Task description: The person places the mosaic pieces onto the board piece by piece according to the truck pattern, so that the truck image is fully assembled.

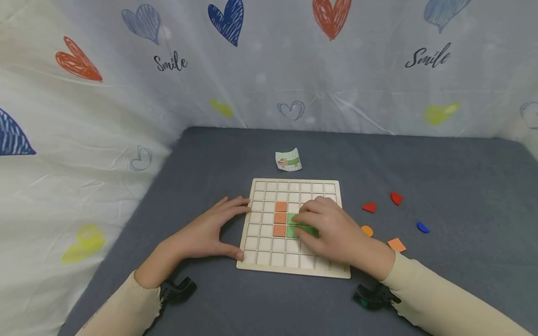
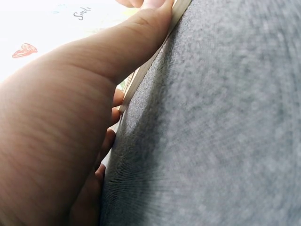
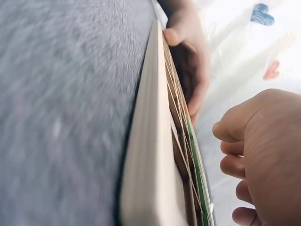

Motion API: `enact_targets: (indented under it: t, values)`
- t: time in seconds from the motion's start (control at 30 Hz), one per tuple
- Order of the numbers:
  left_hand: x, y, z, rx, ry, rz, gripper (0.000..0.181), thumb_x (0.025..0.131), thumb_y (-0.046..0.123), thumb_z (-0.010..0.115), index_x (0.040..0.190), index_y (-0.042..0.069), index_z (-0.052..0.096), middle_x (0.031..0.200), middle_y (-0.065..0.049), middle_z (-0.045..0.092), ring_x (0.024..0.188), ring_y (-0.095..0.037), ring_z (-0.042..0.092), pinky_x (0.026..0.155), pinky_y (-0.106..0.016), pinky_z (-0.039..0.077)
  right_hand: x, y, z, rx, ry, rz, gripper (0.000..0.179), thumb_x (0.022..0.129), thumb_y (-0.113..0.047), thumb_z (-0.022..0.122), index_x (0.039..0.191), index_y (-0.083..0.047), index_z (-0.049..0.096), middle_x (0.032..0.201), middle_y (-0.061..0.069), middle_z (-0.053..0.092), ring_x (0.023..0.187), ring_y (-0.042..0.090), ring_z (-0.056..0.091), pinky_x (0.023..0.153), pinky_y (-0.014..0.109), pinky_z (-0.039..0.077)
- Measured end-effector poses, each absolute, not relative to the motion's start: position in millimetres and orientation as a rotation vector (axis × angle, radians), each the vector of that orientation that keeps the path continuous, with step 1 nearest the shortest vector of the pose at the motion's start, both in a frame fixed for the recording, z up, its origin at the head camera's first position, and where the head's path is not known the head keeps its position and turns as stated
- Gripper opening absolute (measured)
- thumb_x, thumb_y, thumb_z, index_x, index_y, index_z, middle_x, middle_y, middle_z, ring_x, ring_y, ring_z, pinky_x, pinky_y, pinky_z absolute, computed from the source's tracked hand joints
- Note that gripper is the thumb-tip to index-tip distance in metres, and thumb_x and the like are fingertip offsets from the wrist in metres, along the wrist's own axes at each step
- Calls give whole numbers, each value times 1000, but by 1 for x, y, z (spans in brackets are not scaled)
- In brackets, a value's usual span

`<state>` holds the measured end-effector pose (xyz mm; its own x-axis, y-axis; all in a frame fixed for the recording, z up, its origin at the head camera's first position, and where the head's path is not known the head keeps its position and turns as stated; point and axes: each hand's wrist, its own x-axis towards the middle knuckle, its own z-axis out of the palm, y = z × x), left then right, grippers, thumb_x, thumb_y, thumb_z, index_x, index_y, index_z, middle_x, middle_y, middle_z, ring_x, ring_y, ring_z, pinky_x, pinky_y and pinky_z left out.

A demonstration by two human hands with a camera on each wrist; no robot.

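A wooden grid board (image 1: 290, 269) lies on the dark table in front of me. Three orange square tiles (image 1: 280, 218) sit in a column of its cells, with several green tiles (image 1: 291, 232) beside them to the right, partly hidden by my hand. At the board's left edge my left hand (image 1: 206, 231) rests with spread fingers, its thumb on the near corner. Above the right half of the board is my right hand (image 1: 332, 231), fingertips over the green tiles. In the right wrist view its fingers (image 3: 233, 165) are loosely bent, and nothing shows between them.
To the right of the board lie two red wedge pieces (image 1: 370, 207), a blue half-round piece (image 1: 422, 227), an orange disc (image 1: 367, 230) and a loose orange square (image 1: 397, 245). A small printed card (image 1: 288, 160) lies behind the board. A patterned curtain (image 1: 260, 70) hangs at the back.
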<state>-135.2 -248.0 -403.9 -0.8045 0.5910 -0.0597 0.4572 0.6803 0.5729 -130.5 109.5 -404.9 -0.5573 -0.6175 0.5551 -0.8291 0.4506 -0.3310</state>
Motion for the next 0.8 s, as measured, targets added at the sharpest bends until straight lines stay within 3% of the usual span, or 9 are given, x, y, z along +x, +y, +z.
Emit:
enact_targets:
  t: [0.23,0.63,0.8]
  values:
    - [-135,-249,-406,811,2647,801,111,72,81,87,165,34,49,177,16,26,168,-34,10,132,-66,20,-131,127,-404,1157,-2380,802,13,91,-13,86,103,-12,85,98,-2,69,89,16,59,81,40,52]
    - [-135,-249,-407,823,2654,798,111,71,82,87,164,35,49,177,15,26,168,-33,11,132,-65,19,-130,175,-401,1002,-2421,734,20,87,-10,89,106,-10,84,103,-1,73,87,15,58,74,38,46]
    - [-135,-249,-407,824,2648,801,112,71,81,87,165,34,48,177,15,25,168,-32,12,133,-65,18,-128,193,-402,944,-2433,719,20,88,-10,88,108,-9,84,104,-1,73,90,18,61,78,39,49]
